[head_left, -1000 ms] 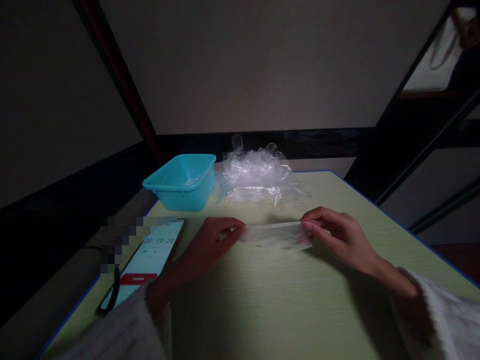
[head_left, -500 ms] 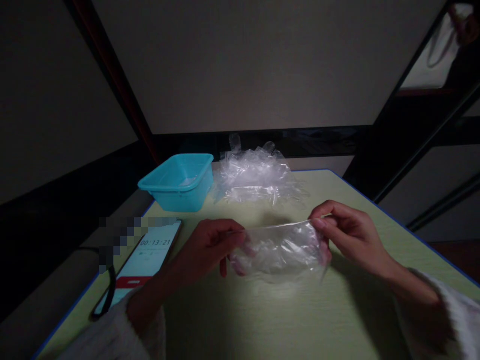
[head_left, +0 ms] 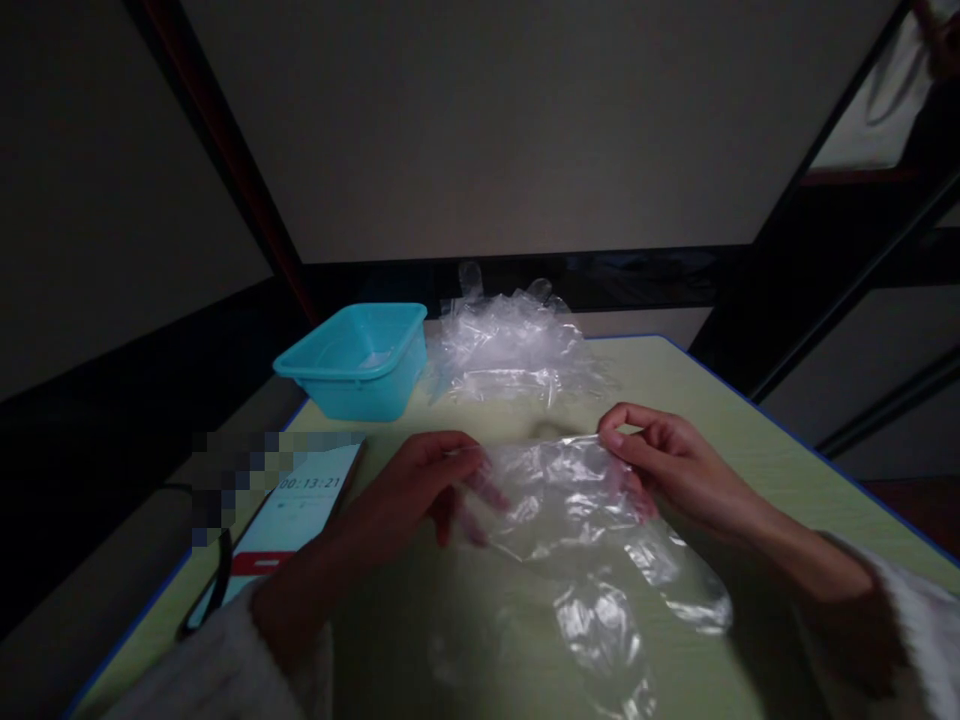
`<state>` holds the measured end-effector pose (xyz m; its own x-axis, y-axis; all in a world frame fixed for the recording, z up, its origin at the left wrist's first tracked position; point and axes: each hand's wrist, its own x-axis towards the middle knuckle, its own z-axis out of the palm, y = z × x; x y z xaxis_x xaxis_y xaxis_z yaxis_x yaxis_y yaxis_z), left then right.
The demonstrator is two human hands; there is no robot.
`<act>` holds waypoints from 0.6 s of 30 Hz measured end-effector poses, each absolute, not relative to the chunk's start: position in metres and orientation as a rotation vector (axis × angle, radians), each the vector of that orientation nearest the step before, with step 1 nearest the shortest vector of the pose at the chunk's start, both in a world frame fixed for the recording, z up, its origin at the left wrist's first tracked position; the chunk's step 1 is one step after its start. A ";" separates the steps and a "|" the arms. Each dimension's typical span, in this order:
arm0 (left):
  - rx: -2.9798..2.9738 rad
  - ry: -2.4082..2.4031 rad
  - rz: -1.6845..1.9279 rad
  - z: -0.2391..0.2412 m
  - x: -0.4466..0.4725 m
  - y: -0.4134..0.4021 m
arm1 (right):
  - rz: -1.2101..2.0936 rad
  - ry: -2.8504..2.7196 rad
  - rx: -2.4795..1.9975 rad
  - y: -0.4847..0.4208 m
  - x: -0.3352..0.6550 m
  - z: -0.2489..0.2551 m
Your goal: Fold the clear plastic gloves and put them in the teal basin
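Note:
A clear disposable plastic glove [head_left: 555, 500] hangs between my two hands, its fingers spread downward toward me. My left hand [head_left: 431, 485] pinches one top corner of its cuff between thumb and fingers. The opposite corner is gripped by my right hand [head_left: 660, 455], thumb on top. Some of my fingers show through the thin film. Beyond my hands lies a heap of similar clear gloves [head_left: 517, 345] on the table.
A light blue plastic basket [head_left: 364, 390] stands left of the heap, with something pale inside. Nearer on the left, a phone [head_left: 300, 510] showing a timer lies by a dark cable [head_left: 223, 580]. The pale table [head_left: 637, 375] has a blue edge; a panel wall rises behind it.
The glove, bunched up before, has unfolded, and its fingers now dangle below the cuff. My right hand has shifted slightly left.

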<state>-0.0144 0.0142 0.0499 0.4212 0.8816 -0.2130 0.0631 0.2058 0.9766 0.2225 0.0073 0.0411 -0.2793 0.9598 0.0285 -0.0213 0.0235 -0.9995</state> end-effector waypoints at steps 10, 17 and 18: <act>1.421 1.297 0.709 0.023 -0.004 0.036 | 1.178 -1.584 -1.283 0.030 0.217 0.014; 1.378 1.364 0.664 0.021 -0.005 0.039 | 1.081 -1.584 -1.349 0.033 0.222 0.010; 1.369 1.362 0.648 0.021 -0.005 0.039 | 1.070 -1.582 -1.352 0.034 0.222 0.010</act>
